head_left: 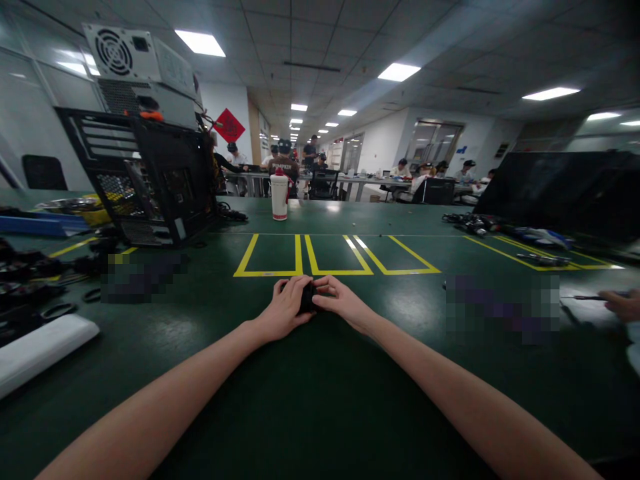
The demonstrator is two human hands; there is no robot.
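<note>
A small, dark, rounded black object (307,300) is between my hands on the green table; its kind is hard to make out because fingers cover much of it. My left hand (286,308) curls over its left side and top, with the thumb low along the near side. From the right, my right hand (343,303) grips the same object with bent fingers and thumb. Just beyond my fingertips run the yellow tape outlines (345,272) on the tabletop.
Left stands a black computer case (185,180) with power supplies (150,63) on top, near cables and a white block (47,350). A white bottle (279,197) is at the back. Another person's hand (623,307) holds a thin tool at right, near cables (470,223).
</note>
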